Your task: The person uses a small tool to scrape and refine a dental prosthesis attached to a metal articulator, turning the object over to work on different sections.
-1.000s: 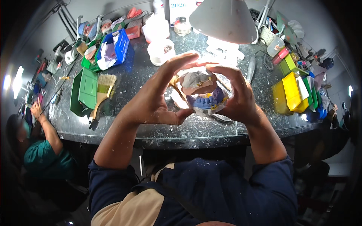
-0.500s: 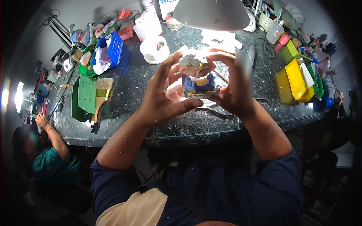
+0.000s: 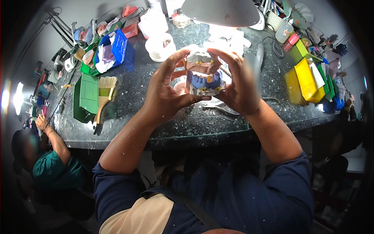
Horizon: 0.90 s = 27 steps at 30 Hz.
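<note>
Raised over the bench under the lamp is a dental model, with a blue lower cast (image 3: 202, 80) and a pinkish-brown upper cast (image 3: 200, 68) on white plaster bases. Yellow bits show on both halves, and a gap lies between them. My left hand (image 3: 164, 93) grips its left side, thumb under the lower base and fingers up along the side. From the other side my right hand (image 3: 244, 87) closes on it, fingers at the upper base and thumb low. Behind and below the model, a metal tool with curved handles (image 3: 226, 111) lies on the bench, partly hidden.
A green bin (image 3: 86, 97) and a wide brush (image 3: 104, 102) lie left on the dusty dark bench (image 3: 171, 132). White tub (image 3: 160, 47), blue bin (image 3: 119, 48) and lamp (image 3: 222, 13) stand farther back. Yellow bin (image 3: 307, 80) sits right. A co-worker's hand (image 3: 41, 121) is far left.
Both hands have tilted the dental model, so its blue tooth row and the gap now face me more squarely. The hands have risen slightly in view, still holding it.
</note>
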Available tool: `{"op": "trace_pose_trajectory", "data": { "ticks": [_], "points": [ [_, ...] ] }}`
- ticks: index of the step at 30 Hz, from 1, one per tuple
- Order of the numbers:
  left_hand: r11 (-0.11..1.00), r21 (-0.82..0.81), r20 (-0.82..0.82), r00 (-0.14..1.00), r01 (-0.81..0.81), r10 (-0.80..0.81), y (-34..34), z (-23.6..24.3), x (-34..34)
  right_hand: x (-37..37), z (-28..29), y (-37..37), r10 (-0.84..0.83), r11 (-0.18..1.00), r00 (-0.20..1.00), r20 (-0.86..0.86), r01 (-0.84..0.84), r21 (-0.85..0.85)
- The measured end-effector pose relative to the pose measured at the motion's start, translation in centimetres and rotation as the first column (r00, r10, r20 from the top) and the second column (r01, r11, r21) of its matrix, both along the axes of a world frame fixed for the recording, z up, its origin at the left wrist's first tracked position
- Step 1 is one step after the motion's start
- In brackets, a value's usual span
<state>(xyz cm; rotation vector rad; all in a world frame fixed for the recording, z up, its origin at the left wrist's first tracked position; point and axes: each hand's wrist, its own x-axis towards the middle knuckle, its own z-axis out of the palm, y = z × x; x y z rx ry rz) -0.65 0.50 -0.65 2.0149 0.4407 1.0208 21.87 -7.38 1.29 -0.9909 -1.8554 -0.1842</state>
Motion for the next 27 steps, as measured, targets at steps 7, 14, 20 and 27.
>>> {"op": "trace_pose_trajectory", "data": {
  "ticks": [7, 14, 20, 27],
  "points": [
    [0.989, 0.131, 0.036, 0.998, -0.064, 0.06, 0.54, -0.39, 0.06, -0.09, -0.79, 0.11, 0.001, 0.999, 0.999, -0.041, -0.003, -0.04],
    [0.999, -0.03, -0.035, 0.999, -0.038, 0.037, -0.17, 0.26, -0.05, 0.23, -0.9, 0.04, -0.008, 1.0, 1.0, -0.024, 0.007, -0.022],
    [0.999, 0.022, -0.029, 0.999, -0.038, 0.038, -0.01, 0.17, -0.2, 0.1, -0.63, -0.04, -0.009, 1.0, 1.0, -0.021, 0.008, -0.029],
    [0.999, 0.046, -0.007, 1.0, 0.001, -0.001, -0.14, 0.26, -0.11, 0.05, -0.86, 0.1, -0.021, 1.0, 0.999, -0.036, 0.022, 0.017]
  ]
}}
